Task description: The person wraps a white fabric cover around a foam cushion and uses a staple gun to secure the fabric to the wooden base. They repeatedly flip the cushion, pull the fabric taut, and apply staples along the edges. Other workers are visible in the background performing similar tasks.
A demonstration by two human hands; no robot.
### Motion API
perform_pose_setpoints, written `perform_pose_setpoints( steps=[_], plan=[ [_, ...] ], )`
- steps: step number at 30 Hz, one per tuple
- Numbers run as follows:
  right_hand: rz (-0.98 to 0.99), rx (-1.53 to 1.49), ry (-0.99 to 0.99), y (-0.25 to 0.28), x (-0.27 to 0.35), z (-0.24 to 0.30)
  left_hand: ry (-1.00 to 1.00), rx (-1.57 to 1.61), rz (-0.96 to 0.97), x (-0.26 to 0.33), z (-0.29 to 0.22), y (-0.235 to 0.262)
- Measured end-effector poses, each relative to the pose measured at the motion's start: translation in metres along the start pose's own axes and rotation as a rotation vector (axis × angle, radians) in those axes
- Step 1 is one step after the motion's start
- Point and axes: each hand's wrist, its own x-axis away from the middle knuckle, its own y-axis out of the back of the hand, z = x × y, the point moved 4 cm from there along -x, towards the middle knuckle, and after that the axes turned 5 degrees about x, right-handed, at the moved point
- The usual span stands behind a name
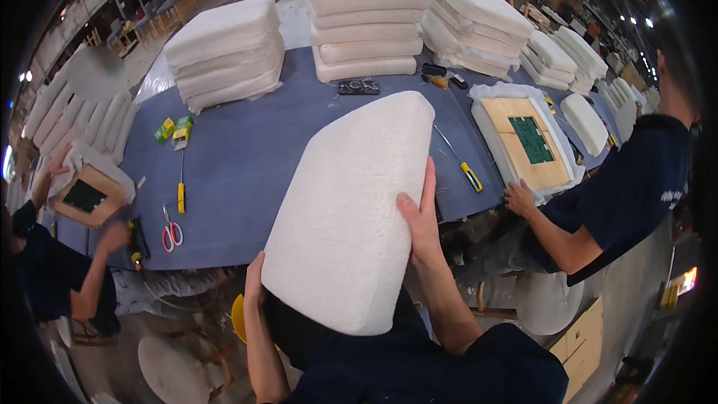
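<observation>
A white upholstered seat cushion (pixel 348 217) is held up in front of me, tilted, above the table's near edge. My left hand (pixel 255 281) grips its lower left edge; most of those fingers are hidden by the cushion. Against its right side presses my right hand (pixel 421 217), thumb on the white face and fingers along the edge. The cushion's far side is out of sight. Nearby on the blue-grey table (pixel 232 179) lie red-and-white handled scissors (pixel 171 233), a yellow-handled screwdriver (pixel 181 193) and another yellow-handled screwdriver (pixel 470 176).
Cushion stacks stand at the far left (pixel 224 52), centre (pixel 366 30) and right (pixel 479 22). Small green-and-yellow boxes (pixel 182 132) and a dark patterned phone-like object (pixel 359 87) lie on the table. Co-workers handle wood-backed cushions at left (pixel 112 187) and right (pixel 497 116).
</observation>
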Motion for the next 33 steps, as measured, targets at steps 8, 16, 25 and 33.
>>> perform_pose_setpoints(
  steps=[8, 16, 25, 33],
  plan=[
    [0.164, 0.377, 0.129, 0.008, -0.044, -0.07, -0.435, -0.175, -0.325, 0.052, -0.032, 0.048],
    [1.184, 0.151, 0.746, -0.242, 0.161, 0.013, -0.564, -1.415, -0.904, 0.041, -0.008, -0.004],
    [0.966, 0.483, 0.988, -0.27, 0.019, -0.144, -0.661, -1.372, -0.787, 0.081, -0.01, -0.014],
    [0.421, 1.303, 0.595, -0.089, -0.1, -0.243, -0.796, -1.325, -0.807, 0.077, -0.002, -0.018]
  ],
)
